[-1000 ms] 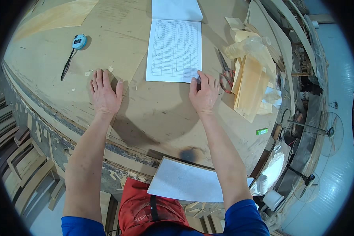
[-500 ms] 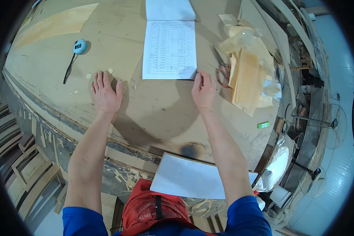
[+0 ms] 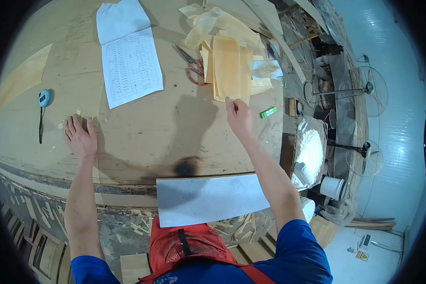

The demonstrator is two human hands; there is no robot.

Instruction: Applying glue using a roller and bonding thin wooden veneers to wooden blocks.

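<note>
Since the earlier frame the right hand (image 3: 240, 119) had left the corner of the printed sheet (image 3: 132, 66) and reached the near end of the veneer strips (image 3: 228, 66). Its fingers were curled there; whether they pinched a strip could not be told. The left hand (image 3: 82, 138) lay palm-down on the tabletop (image 3: 137, 142), fingers slightly spread, with the blue tape measure (image 3: 44, 98) ahead and to its left. Red-handled scissors (image 3: 193, 61) lay between the sheet and the stacked strips.
</note>
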